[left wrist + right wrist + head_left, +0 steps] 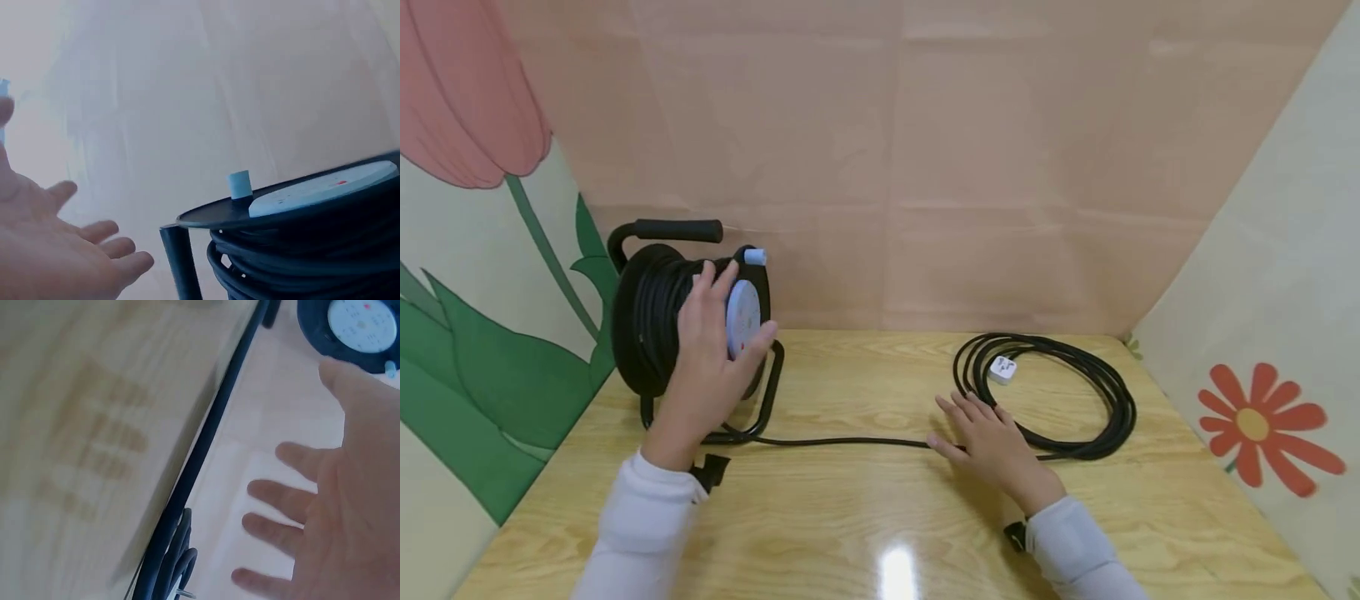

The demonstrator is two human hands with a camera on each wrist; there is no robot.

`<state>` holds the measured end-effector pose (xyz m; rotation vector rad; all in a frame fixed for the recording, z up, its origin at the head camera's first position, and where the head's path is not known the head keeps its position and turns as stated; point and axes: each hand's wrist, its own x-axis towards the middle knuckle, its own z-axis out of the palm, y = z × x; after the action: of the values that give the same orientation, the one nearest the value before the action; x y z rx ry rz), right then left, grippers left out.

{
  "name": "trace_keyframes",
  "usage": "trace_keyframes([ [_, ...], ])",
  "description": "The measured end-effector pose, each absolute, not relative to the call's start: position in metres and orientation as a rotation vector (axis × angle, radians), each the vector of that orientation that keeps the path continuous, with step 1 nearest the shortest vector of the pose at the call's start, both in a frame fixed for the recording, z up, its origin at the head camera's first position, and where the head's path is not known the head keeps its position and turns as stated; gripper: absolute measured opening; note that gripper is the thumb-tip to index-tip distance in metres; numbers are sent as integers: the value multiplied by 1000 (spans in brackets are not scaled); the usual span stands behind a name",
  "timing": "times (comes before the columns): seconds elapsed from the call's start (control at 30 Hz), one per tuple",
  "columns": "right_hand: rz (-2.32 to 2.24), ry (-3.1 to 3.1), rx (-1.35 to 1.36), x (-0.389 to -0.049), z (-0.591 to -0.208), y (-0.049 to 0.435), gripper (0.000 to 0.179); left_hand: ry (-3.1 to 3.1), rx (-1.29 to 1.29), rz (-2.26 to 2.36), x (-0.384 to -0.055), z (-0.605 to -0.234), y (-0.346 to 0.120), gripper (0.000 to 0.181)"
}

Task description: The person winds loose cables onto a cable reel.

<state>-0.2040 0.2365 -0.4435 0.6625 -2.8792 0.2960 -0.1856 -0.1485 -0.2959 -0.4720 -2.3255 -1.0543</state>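
Note:
A black cable reel (655, 317) stands on its metal frame at the left of the table, black cable wound round its drum. Its side carries a round pale-blue socket panel (743, 317) and a light-blue crank knob (756, 257). My left hand (711, 350) is in front of the reel, fingers spread, holding nothing. From the reel a length of cable (850, 442) runs along the table to a loose coil (1105, 392) on the right, where a white plug (1002, 369) lies. Over this coil's near left edge hovers my right hand (992, 442), fingers extended and nothing gripped.
The wooden table (820, 508) backs onto a pinkish paper-covered wall (895, 167). Painted side walls with a tulip (475, 100) and a red flower (1252, 425) flank it. The reel's padded carrying handle (677, 230) rises at the far left.

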Motion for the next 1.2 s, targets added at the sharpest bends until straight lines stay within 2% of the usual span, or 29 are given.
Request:
trace_keyframes([
  [0.2,169,-2864,775,-198,-442,240,72,-2306,-333,-1563,-193,-274,-178,67],
  [0.37,119,-2849,838,-198,-441,252,74,-2137,-208,-1961,-206,-269,-193,72],
  [0.7,249,-2868,893,-210,-430,278,73,-1425,-214,-2655,-238,-256,-200,81],
  [0.97,274,-2874,878,-214,-416,282,71,-862,-45,-2992,-265,-241,-200,76],
  [1.2,306,-2912,854,-213,-413,285,70,-699,128,-2949,-289,-233,-189,62],
])
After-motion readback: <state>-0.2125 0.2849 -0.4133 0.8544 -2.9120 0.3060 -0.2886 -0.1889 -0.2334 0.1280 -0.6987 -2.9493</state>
